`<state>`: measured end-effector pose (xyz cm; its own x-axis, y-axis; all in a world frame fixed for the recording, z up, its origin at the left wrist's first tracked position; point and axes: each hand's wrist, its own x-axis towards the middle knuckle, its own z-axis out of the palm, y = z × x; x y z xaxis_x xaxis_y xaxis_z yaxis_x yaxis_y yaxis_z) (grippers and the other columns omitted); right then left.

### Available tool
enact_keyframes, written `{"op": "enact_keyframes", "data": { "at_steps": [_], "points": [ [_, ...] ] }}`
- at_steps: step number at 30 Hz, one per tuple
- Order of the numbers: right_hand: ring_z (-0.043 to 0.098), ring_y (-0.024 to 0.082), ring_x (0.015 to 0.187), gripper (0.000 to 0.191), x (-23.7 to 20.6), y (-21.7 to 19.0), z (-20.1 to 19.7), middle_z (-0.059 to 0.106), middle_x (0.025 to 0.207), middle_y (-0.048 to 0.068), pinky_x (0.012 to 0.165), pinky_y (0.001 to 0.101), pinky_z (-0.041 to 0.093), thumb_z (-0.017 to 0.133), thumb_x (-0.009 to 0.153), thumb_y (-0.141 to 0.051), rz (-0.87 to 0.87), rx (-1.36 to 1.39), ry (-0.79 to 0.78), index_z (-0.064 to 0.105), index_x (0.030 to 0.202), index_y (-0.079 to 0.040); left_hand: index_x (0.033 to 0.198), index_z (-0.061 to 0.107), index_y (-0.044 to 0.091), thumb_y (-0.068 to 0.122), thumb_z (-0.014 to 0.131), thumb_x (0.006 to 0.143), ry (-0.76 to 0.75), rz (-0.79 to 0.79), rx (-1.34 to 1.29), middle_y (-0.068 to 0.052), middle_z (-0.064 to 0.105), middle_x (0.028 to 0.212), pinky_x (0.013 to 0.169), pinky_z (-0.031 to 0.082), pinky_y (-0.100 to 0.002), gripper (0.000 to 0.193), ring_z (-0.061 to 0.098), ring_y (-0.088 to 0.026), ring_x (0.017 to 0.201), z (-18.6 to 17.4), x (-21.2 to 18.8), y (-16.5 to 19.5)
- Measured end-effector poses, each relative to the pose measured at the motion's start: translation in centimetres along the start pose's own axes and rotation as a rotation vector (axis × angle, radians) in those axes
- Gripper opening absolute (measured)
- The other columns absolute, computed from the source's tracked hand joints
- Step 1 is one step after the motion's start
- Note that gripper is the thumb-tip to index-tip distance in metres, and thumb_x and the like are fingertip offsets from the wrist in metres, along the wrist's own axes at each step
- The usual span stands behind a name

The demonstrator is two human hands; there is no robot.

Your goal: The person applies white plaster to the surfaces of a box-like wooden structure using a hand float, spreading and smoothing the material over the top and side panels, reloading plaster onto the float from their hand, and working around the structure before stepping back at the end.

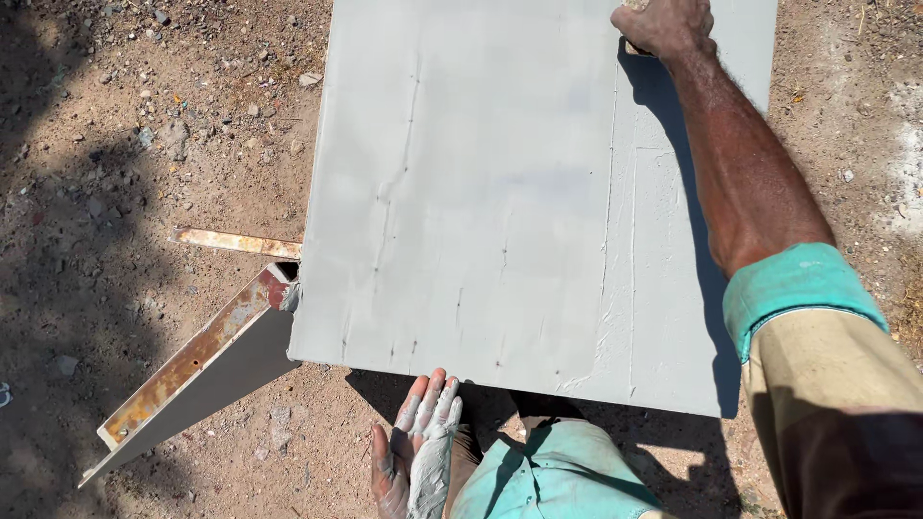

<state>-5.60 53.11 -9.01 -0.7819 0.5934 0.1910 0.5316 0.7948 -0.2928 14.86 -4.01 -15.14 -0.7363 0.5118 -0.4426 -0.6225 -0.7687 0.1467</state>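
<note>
A large grey panel (500, 192) coated with wet grey filler lies flat in front of me, with ridges and streaks along its right part. My right hand (666, 25) reaches to the panel's far edge, fingers closed on a small tool that is mostly hidden under the hand. My left hand (415, 450), smeared with grey filler, rests flat with its fingers together just below the panel's near edge, holding nothing. Teal cuffs show on both sleeves.
A rusty metal angle frame (192, 360) sticks out from under the panel's left corner, with another rusty bar (236, 241) above it. Bare stony dirt ground (144, 144) surrounds the panel. A white patch of powder (904, 144) lies at the right.
</note>
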Motion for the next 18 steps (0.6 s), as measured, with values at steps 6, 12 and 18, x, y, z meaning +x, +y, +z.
{"op": "enact_keyframes", "data": {
  "at_steps": [6, 12, 18],
  "points": [
    [0.071, 0.031, 0.076, 0.034, -0.2, -0.6, 0.2, 0.070, 0.083, 0.015, 0.069, 0.0525, 0.060, 0.071, 0.090, -0.031, 0.012, -0.017, -0.038, 0.074, 0.109, -0.003, 0.155, 0.016, -0.016, 0.050, 0.046, 0.104, 0.069, -0.008, -0.014, -0.039, 0.019, 0.164, 0.123, 0.018, -0.060, 0.089, 0.018, -0.050, 0.153, -0.2, -0.1, 0.1],
    [0.069, 0.024, 0.063, 0.025, -0.3, -0.9, 0.4, 0.067, 0.072, 0.011, 0.061, 0.0456, 0.059, 0.070, 0.094, -0.026, -0.020, 0.017, -0.034, 0.074, 0.107, -0.005, 0.155, 0.017, -0.015, 0.049, 0.045, 0.104, 0.065, -0.030, -0.005, -0.038, 0.019, 0.164, 0.123, 0.019, -0.059, 0.088, 0.019, -0.050, 0.153, -1.2, 0.0, 0.1],
    [0.068, 0.026, 0.069, 0.031, -0.4, -1.3, -0.6, 0.066, 0.078, 0.014, 0.064, 0.0469, 0.059, 0.071, 0.096, -0.029, -0.044, -0.018, -0.061, 0.072, 0.112, -0.002, 0.156, 0.018, -0.015, 0.047, 0.044, 0.106, 0.004, -0.049, -0.007, -0.038, 0.019, 0.164, 0.125, 0.018, -0.058, 0.084, 0.019, -0.049, 0.154, -1.0, 0.1, 0.2]
  ]
}}
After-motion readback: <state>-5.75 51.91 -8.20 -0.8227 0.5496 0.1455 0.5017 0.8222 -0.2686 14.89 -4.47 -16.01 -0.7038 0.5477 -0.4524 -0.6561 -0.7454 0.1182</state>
